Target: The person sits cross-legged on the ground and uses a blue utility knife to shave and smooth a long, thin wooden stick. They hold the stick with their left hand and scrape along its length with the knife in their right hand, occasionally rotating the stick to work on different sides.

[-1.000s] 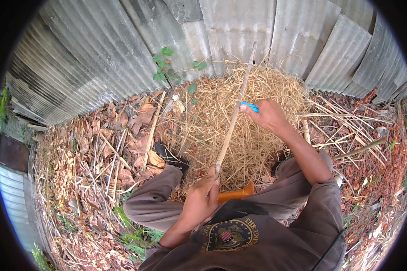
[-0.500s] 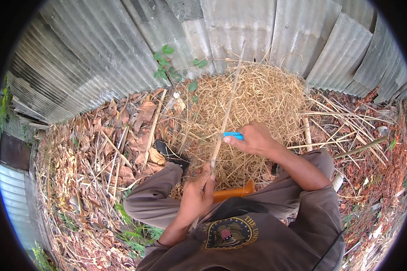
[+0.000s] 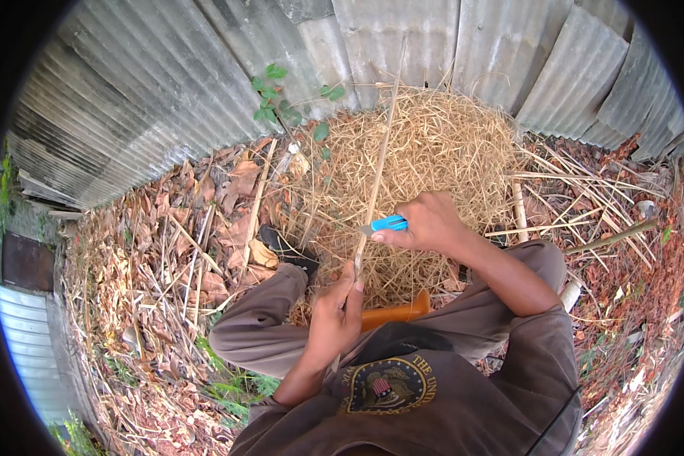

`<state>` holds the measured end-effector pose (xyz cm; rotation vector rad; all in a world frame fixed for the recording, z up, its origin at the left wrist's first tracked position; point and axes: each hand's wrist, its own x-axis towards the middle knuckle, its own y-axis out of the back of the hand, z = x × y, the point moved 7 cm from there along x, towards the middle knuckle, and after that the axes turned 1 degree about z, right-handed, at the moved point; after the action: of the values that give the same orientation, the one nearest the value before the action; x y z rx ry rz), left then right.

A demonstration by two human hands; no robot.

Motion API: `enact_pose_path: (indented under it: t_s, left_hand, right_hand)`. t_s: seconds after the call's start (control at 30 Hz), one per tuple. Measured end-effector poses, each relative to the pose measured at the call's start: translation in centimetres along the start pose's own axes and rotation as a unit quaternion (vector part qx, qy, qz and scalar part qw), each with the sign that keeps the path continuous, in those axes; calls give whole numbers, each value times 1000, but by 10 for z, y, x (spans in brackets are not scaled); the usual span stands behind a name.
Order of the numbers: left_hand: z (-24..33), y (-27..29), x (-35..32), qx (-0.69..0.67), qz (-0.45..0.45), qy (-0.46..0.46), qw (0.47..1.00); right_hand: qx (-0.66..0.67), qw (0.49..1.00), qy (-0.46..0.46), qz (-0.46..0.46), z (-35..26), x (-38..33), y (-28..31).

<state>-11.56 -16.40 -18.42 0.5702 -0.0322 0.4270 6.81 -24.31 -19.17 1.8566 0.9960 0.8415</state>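
Observation:
A long, thin, pale stick [image 3: 382, 156], like a strip of bamboo or cane, points away from me over the straw. My left hand [image 3: 336, 310] is closed round its near end. In my right hand [image 3: 432, 222] is a blue-handled utility knife [image 3: 390, 223], gripped with the thumb along it. Its short blade meets the stick a little beyond my left hand. Below the stick lies a heap of dry straw or shavings [image 3: 441, 152].
A corrugated metal fence [image 3: 403, 45] closes off the far side. Dry leaves [image 3: 235, 182] and thin sticks cover the ground at left, more sticks [image 3: 577, 205] at right. An orange object [image 3: 395, 311] lies between my legs. A leafy green plant [image 3: 270, 91] grows by the fence.
The knife has turned slightly, so its blade now shows against the stick. Both hands keep their holds, and the stick's far end reaches higher in view.

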Motion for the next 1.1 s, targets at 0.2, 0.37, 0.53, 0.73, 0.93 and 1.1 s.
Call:
enact_pose_path:
  t_s: [0.2, 0.37, 0.53, 0.73, 0.93, 1.1]
  left_hand:
    - [7, 2, 8, -43, 13, 8, 999]
    - [4, 1, 8, -25, 47, -8, 999]
    - [13, -1, 3, -25, -31, 8, 999]
    - [13, 3, -24, -38, -22, 18, 999]
    - [7, 9, -25, -14, -8, 7, 1000]
    - [20, 10, -44, -46, -46, 15, 998]
  right_hand:
    - [-78, 991, 55, 98, 9, 10, 6]
    - [-88, 989, 64, 102, 13, 17, 11]
    - [-81, 980, -82, 164, 63, 32, 26]
    - [-56, 988, -127, 74, 70, 24, 29]
    - [-22, 996, -30, 79, 30, 18, 20]
    - [-73, 967, -228, 88, 127, 38, 59]
